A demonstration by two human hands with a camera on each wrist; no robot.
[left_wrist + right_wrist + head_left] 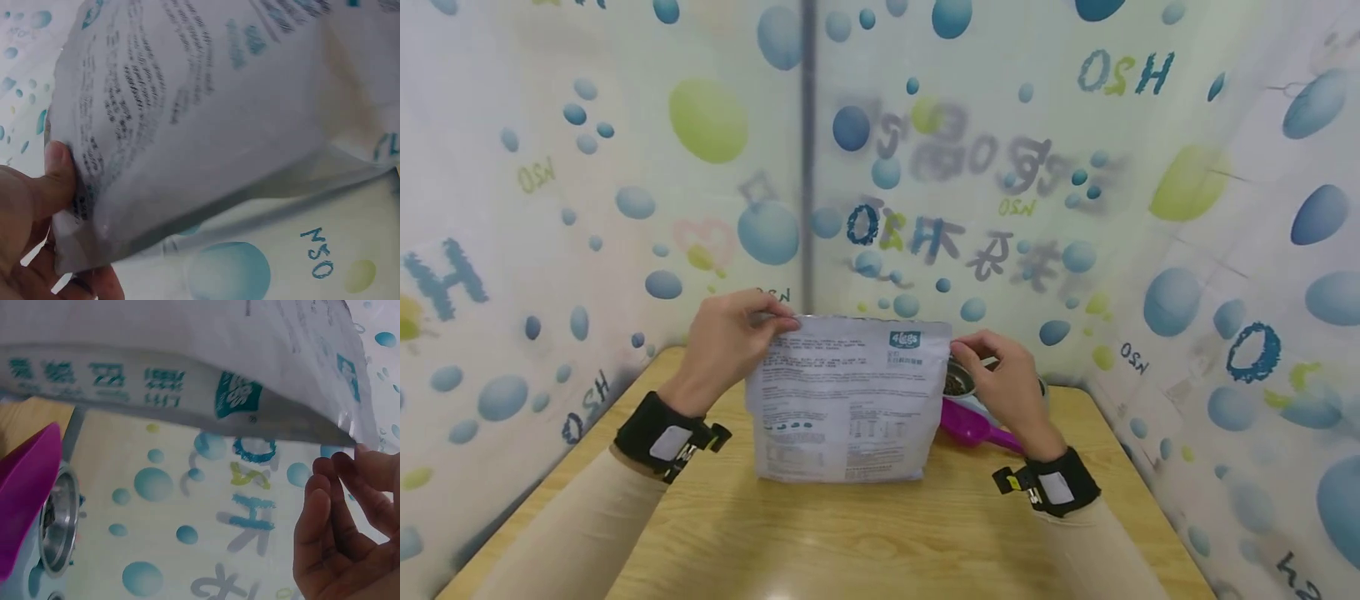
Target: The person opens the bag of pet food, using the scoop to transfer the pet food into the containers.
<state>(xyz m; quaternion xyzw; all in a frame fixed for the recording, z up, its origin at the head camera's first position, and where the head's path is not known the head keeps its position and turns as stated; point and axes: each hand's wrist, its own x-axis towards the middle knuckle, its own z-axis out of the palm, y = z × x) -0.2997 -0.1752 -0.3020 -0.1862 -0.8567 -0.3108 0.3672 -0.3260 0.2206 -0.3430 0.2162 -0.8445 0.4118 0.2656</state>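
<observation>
A white printed pouch bag [850,400] with a teal logo stands upright on the table, its text panel towards me. At its upper left corner my left hand [727,346] pinches the edge; in the left wrist view the thumb [59,175] lies on the front, other fingers behind. My right hand [1007,387] is at the upper right corner, where thumb and index finger pinch the tip of the bag [300,381] in the right wrist view. The bag's contents are hidden.
Behind the bag's right side lies a magenta scoop [970,423]. A metal bowl [957,382] with dark bits in it stands beside it, partly covered by the right hand. The wooden table [865,542] is bounded by curtains [715,208] with blue and green spots.
</observation>
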